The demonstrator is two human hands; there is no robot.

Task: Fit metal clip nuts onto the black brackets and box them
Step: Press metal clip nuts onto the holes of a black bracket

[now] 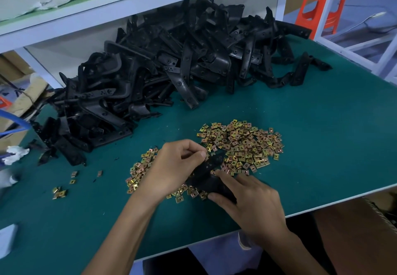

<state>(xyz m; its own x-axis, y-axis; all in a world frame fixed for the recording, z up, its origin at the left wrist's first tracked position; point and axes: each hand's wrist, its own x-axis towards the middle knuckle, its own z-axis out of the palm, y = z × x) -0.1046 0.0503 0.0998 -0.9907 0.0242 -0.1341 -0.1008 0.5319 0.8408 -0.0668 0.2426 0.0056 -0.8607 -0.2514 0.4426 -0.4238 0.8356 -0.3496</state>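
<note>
Bracket (211, 168) sits above the clip nuts (242, 143), right hand (251, 205) gripping its near end, left hand (174, 167) pinching its far end. Best hold it steady and push each nut on square till seated.

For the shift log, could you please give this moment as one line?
step: clip-nut fitting; left hand: pinches bracket tip; right hand: grips bracket base; clip nuts: pile beneath; bracket heap: behind

The green table (322, 145) bears heaped black brackets (161, 66) and loose clip nuts (242, 143).
</note>
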